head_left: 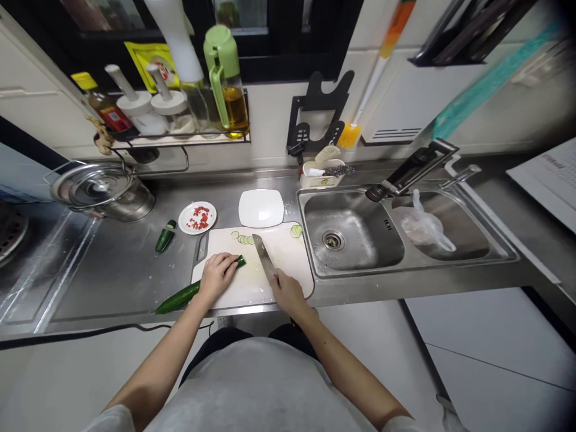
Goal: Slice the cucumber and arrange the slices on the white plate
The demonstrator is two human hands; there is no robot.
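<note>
left hand clamps cucumber on cutting board; right hand grips knife, blade apart from cut end. curl your fingertips back, keep slices thin, near slices.

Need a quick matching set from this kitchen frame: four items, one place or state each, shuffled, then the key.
1. knife
2. cucumber
3. round plate
4. plastic bag

A. lying in the right sink basin
B. pinned on the cutting board by the left hand
C. gripped in the right hand, blade over the board
D. on the counter, holding red chopped bits

Pairs: 1-C, 2-B, 3-D, 4-A
</note>
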